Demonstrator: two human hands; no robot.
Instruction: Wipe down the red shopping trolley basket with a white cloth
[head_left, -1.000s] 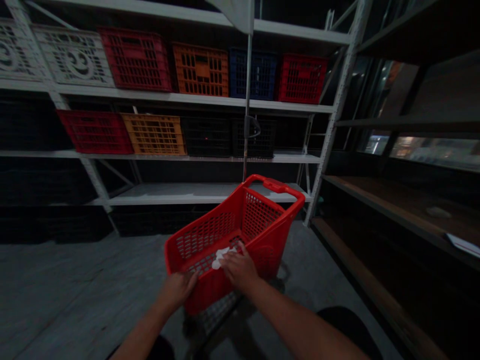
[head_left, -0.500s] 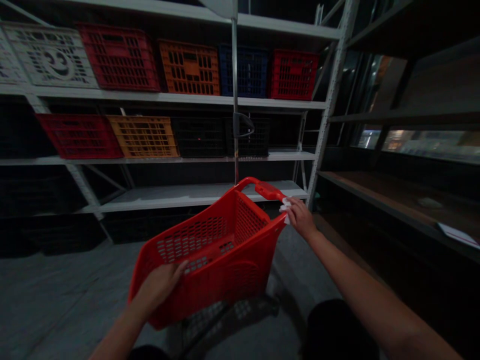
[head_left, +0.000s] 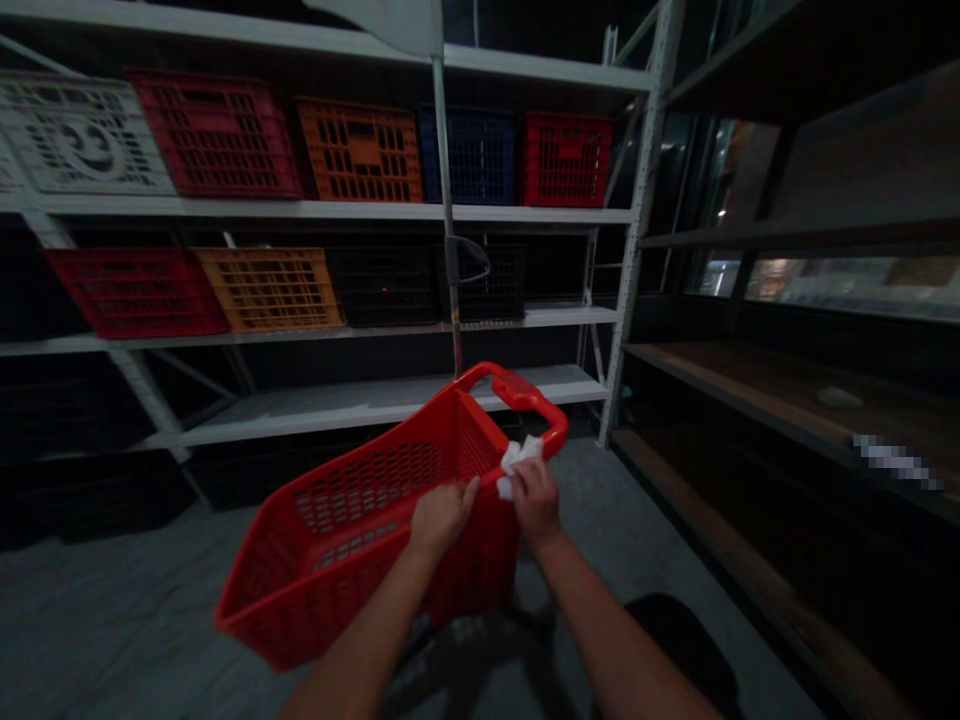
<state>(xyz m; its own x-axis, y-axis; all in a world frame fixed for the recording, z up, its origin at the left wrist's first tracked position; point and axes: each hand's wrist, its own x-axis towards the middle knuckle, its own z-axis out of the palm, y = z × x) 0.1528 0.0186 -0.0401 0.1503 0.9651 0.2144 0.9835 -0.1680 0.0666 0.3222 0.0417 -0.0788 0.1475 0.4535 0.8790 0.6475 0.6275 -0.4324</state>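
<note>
Red shopping cart (head_left: 480, 555): left hand (head_left: 441, 515) curls over its near rim; right hand (head_left: 536, 497), just beside, pinches a crumpled white wad (head_left: 519, 458) against that rim.

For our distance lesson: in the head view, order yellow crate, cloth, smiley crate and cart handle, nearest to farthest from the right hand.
1. Cloth, in right hand
2. Cart handle, just beyond
3. Yellow crate, leftward
4. Smiley crate, farther left, higher

Far left on white metal shelving (head_left: 315, 405), smiling white crate (head_left: 86, 145); rightward, orange crate (head_left: 360, 155) beside blue crate (head_left: 480, 150); near right, wooden shelf (head_left: 750, 375).
</note>
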